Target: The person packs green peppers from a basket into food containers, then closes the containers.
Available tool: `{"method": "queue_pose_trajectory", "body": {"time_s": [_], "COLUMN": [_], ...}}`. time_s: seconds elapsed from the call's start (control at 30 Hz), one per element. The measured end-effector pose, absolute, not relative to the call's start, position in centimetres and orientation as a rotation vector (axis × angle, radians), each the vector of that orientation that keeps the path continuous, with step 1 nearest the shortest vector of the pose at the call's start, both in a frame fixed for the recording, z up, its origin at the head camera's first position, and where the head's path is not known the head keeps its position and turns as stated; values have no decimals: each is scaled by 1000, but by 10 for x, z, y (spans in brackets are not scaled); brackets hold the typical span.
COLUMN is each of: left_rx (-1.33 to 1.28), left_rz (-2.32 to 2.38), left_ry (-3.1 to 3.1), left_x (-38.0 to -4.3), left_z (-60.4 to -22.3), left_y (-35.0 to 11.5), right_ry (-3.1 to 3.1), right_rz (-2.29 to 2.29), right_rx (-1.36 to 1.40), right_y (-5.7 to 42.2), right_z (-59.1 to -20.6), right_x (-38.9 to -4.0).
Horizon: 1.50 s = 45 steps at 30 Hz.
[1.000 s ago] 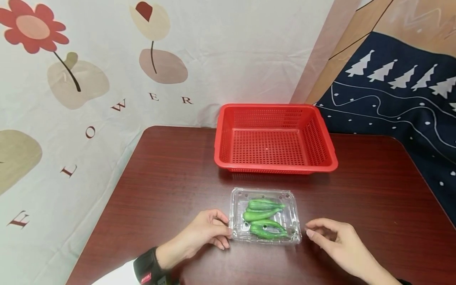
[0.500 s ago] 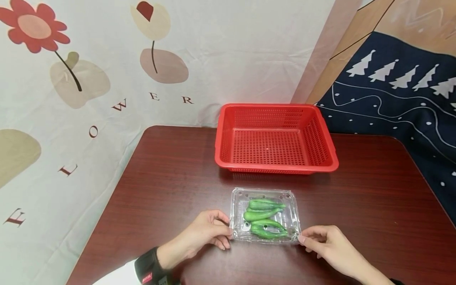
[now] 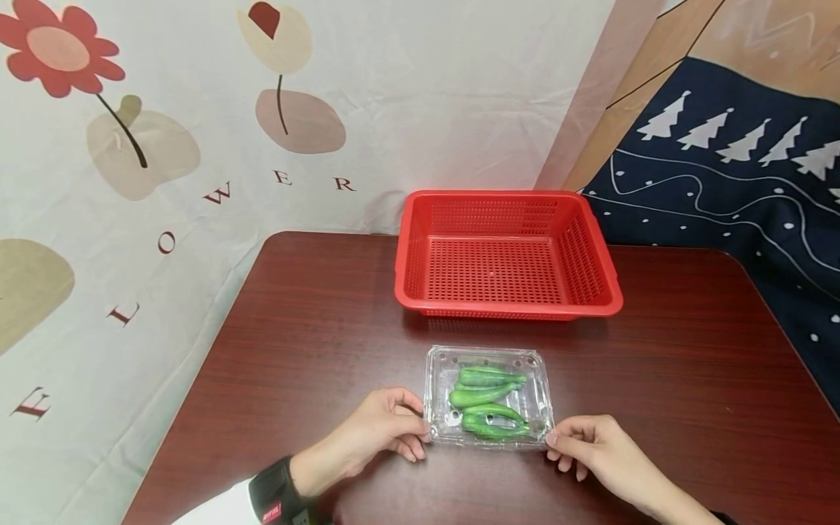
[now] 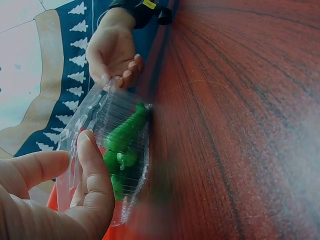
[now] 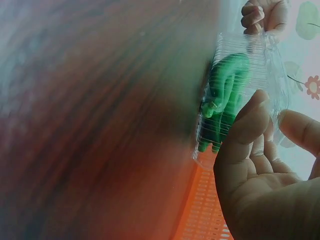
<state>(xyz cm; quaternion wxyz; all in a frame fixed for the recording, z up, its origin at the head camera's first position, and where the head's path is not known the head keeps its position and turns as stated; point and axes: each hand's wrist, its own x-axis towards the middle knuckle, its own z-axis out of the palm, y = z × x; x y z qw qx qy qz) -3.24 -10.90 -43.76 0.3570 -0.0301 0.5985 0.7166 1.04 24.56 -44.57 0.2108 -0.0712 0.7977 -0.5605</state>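
A clear plastic clamshell container (image 3: 436, 383) with its lid down lies on the table, and several long green peppers (image 3: 482, 397) show through it. My left hand (image 3: 377, 430) pinches its near left corner between thumb and fingers. At the near right corner my right hand (image 3: 597, 448) pinches the rim, thumb on the near side. In the left wrist view the container (image 4: 95, 117) has its ribbed side wall facing the camera, with the rim between my thumb and forefinger. The right wrist view has the container (image 5: 277, 75) rim between that hand's thumb and forefinger.
Behind the container stands a red perforated plastic basket (image 3: 508, 310) with nothing in it. The dark wooden table (image 3: 308, 313) meets a white flower-printed cloth (image 3: 420, 95) at the back and a navy cloth (image 3: 715, 197) with white trees at the right.
My right hand has moved left from beside the container and taken hold of its near right corner. The left hand keeps its place at the left corner, and the container stays put.
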Motion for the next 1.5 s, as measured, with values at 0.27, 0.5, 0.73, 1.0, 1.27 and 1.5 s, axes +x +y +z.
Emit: {"method": "queue_pose_trajectory", "body": {"time_s": [0.27,0.5,0.73,1.0,1.27,1.5], "left_rx": [-72,-82,-86,-86,-86,-66], "left_rz": [1852,1848,1851,1844,1833,1825], "left_ry": [1538,1540,1543,1555,1579,1598], "left_x": [-31,-31,-31,-31,-32,-33], "left_z": [-438,-438,-437,-437,-437,-438], "left_y": [-107,-105,-105,-104,-104,-104], "right_ry": [2148,2097,2056,2050,2042,2047], "right_rz": [-1591,-1641,-1663,-1679,-1681,-1678], "right_rx": [-176,-169,-159,-171,-162,-167], "right_y": [243,243,243,244,244,244], "right_z": [-445,-446,-447,-446,-447,-447], "right_x": [11,12,11,12,12,13]}}
